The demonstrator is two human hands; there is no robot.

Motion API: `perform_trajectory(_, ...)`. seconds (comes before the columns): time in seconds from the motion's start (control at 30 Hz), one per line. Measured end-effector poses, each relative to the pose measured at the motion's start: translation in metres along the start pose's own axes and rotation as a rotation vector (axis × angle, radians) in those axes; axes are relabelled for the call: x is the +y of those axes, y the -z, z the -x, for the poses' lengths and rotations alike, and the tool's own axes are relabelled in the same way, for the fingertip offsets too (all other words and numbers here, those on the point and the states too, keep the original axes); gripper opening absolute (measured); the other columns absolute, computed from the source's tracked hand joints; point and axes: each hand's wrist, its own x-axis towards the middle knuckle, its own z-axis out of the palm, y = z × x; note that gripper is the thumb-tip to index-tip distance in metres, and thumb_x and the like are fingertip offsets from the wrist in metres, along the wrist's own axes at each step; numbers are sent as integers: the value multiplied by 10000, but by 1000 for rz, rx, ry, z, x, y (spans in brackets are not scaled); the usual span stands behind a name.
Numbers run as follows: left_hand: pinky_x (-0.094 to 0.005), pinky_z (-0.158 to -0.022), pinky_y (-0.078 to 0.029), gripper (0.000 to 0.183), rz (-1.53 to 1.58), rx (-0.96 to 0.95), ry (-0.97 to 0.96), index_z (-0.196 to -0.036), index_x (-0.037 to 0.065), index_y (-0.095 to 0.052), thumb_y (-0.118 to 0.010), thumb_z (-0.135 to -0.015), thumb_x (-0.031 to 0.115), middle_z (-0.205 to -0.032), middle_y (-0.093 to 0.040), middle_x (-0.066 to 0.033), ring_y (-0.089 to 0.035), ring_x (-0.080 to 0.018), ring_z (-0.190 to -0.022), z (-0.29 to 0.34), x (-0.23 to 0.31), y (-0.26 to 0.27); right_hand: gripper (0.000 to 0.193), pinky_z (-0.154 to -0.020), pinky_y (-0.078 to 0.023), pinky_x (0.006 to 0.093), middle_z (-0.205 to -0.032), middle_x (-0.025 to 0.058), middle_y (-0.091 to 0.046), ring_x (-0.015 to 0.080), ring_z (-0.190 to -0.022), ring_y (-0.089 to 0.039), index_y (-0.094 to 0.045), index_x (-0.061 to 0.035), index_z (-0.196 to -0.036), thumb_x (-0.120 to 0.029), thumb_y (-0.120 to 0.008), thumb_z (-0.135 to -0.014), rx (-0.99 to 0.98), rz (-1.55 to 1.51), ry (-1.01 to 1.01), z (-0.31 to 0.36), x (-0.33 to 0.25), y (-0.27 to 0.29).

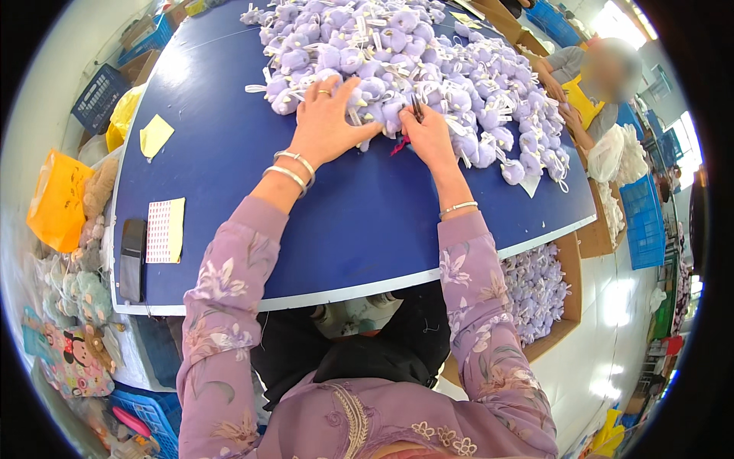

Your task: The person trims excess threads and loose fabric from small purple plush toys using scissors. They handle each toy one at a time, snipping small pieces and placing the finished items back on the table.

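Observation:
A large heap of small lilac plush toys (397,38) with white loops covers the far part of the blue table (336,222). My left hand (325,122) lies spread over the heap's near edge, fingers apart, touching several toys without gripping one. To its right, my right hand (430,136) is closed around dark, pointed snips (417,111), their tips upward. A bit of red material (400,144) hangs beside that hand's fingers; whether it belongs to the snips I cannot tell. A lilac toy (394,115) sits between my two hands.
A black phone (133,260) and a sticker sheet (164,231) lie at the table's left edge, with yellow paper (156,136) farther up. An open carton of lilac toys (569,298) stands below right. Across the far right, a co-worker (585,92) works near the heap.

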Motion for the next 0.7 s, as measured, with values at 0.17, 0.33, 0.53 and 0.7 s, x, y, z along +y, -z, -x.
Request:
perform_trajectory(0.17,-614,-970,-381,770,-189,-245,97,-1336,212,-492,-775,-635,356,-1440,-389,-169,-432,-416,-1251,2,20,-5,242,-574,-423,278,-665,23,-597,101,-615,-535,-620,-8,-829,-243,-604,-883,2,0,1,4,-2,5)
perform_trajectory(0.33,-434,-970,-455,677,-59,-261,101,-1266,142,-510,-748,-636,210,-1351,-424,-184,-485,-430,-1175,33,12,24,236,-568,-405,258,-664,6,-592,74,-612,-515,-621,-18,-820,-237,-597,-903,-145,-128,13,17,-27,0)
perform_trajectory(0.53,-401,-931,-475,602,163,-164,168,-1223,112,-505,-715,-660,146,-1293,-450,-152,-534,-368,-1121,87,17,52,294,-586,-401,258,-671,-3,-603,67,-643,-511,-638,10,-857,-265,-574,-941,-372,-84,137,29,-30,-15)
perform_trajectory(0.7,-398,-924,-474,582,252,-136,183,-1218,101,-491,-701,-676,111,-1231,-472,-154,-526,-366,-1121,97,22,58,290,-583,-398,258,-677,-4,-597,70,-641,-506,-638,-1,-865,-273,-573,-943,-382,-20,99,38,-40,-18)
